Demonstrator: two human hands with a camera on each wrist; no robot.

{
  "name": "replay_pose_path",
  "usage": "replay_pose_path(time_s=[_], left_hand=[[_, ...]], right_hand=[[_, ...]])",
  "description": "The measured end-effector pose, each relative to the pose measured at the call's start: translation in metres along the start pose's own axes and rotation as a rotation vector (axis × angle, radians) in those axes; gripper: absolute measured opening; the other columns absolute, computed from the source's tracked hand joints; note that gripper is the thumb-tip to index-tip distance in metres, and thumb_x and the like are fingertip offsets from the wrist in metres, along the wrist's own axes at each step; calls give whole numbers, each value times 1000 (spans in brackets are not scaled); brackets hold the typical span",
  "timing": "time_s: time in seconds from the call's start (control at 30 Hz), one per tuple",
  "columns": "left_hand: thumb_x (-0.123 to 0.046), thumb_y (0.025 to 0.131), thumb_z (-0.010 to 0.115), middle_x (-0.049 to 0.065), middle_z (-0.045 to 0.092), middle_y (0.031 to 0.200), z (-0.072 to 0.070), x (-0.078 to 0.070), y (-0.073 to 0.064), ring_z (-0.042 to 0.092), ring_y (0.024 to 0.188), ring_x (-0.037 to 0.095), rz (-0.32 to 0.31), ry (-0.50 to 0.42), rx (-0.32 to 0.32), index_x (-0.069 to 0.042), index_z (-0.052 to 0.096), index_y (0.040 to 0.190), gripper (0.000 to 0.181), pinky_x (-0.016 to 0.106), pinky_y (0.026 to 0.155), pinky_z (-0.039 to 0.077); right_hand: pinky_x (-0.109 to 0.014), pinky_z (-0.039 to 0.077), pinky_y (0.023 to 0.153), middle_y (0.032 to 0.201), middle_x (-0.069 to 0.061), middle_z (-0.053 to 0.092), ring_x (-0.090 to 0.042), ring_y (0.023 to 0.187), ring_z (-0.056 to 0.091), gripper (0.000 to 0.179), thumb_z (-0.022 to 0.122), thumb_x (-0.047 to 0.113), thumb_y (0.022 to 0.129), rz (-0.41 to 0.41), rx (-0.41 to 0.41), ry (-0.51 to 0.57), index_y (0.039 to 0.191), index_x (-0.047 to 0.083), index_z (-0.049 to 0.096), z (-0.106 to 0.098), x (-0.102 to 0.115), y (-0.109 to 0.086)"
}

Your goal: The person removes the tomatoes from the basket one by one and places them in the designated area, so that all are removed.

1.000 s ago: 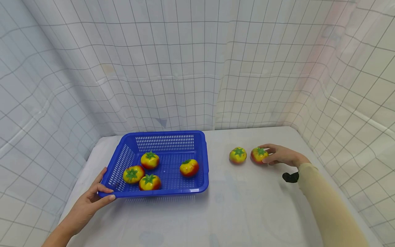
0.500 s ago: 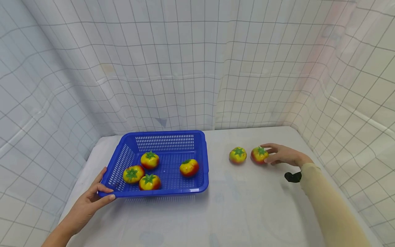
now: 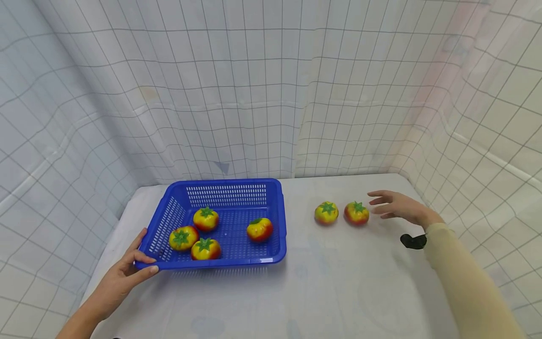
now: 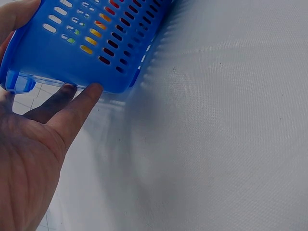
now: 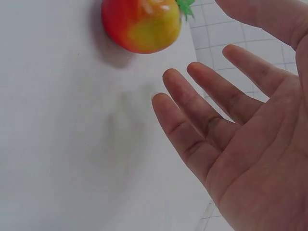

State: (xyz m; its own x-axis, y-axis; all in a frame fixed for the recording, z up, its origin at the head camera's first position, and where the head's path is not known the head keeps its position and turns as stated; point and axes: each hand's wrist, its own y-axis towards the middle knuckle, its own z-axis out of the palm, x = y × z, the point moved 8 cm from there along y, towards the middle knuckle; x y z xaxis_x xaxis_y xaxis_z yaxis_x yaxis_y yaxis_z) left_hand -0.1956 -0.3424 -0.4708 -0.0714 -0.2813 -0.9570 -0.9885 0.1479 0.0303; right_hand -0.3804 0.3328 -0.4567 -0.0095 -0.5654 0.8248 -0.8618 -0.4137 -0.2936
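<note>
My left hand (image 3: 116, 282) holds the near left corner of a blue plastic basket (image 3: 233, 238), thumb and fingers at its rim. The left wrist view shows fingertips against the slotted side of the basket (image 4: 62, 60). On the table at the right sit two red-and-yellow tomatoes with green leafy tops, a left tomato (image 3: 326, 214) and a right tomato (image 3: 356, 214). Just right of the latter, my right hand (image 3: 400, 207) hovers with fingers spread and nothing in it. In the right wrist view its palm faces the tomato (image 5: 142, 26), with a gap between.
Several more tomatoes lie in the basket: three grouped at its left, such as the front tomato (image 3: 205, 249), and a lone tomato (image 3: 259, 230) at its right. White gridded sheets (image 3: 271, 94) enclose the white table (image 3: 330, 282) at the back and sides.
My right hand has let go of the right tomato and drawn back to the right, its fingers spreading. The tomato stays beside the other one. My left hand and the basket have not visibly moved.
</note>
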Motion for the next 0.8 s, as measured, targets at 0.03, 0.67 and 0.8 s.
replay_pose_path(time_s=[0.03,0.67,0.8], left_hand=[[-3,103,59,-10,-9,171,0,0,0,6,141,64,1,-3,1,4,51,112,14,13,92,48],[-3,104,58,-10,-9,171,1,-1,0,8,141,63,6,-2,7,3,51,112,13,13,93,47],[-4,104,58,-10,-9,171,1,-2,0,7,141,64,2,0,7,4,51,112,13,13,93,47]], right_hand=[[-44,50,103,155,-28,39,-39,129,56,71,69,27,99,-5,-10,-2,156,5,34,-2,2,-1],[-58,44,104,141,-15,58,-40,122,60,54,66,36,101,-112,-127,-114,147,14,50,2,50,1],[-57,42,105,137,-8,61,-33,123,59,52,68,38,99,-129,-140,-140,145,18,53,10,65,6]])
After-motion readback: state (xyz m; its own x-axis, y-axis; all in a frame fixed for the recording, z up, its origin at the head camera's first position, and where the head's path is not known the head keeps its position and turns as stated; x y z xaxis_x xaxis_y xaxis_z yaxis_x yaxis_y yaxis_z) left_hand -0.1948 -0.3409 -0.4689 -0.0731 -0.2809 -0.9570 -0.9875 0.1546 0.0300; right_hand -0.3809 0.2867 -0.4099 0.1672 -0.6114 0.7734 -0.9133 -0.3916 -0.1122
